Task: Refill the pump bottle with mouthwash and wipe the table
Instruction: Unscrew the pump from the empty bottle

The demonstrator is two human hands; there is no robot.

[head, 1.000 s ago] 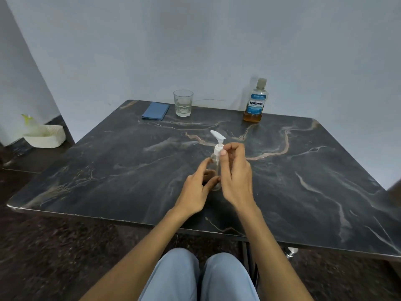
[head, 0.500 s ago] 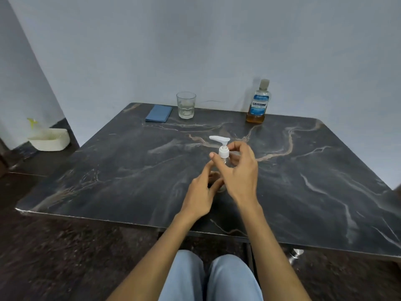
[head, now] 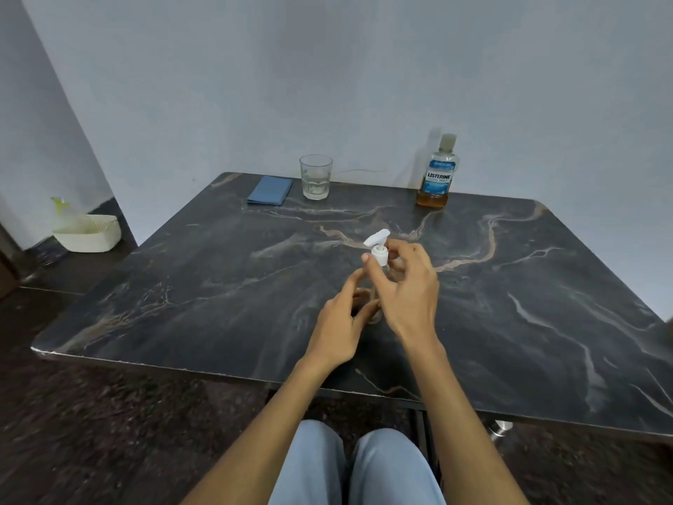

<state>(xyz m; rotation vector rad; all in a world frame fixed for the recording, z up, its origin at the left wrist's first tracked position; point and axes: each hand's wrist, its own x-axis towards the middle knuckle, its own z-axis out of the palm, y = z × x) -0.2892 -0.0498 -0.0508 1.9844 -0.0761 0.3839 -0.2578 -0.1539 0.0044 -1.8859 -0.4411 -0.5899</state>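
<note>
A small clear pump bottle (head: 375, 311) stands upright in the middle of the dark marble table (head: 528, 286). My left hand (head: 342, 318) grips its body near the base. My right hand (head: 408, 286) pinches the white pump cap (head: 379, 249) between thumb and fingers; the nozzle points up and to the right. The mouthwash bottle (head: 438, 173), capped, with amber liquid low in it, stands at the table's far edge. A folded blue cloth (head: 270, 190) lies at the far left corner.
A drinking glass (head: 315, 177) with a little clear liquid stands beside the cloth. A white basket (head: 89, 235) sits on a low ledge left of the table. A pale wall runs behind the table. My knees are under the near edge.
The pump nozzle has turned from pointing left to pointing up and right, with my right hand's fingers shifted around the cap. My left hand keeps its hold on the bottle.
</note>
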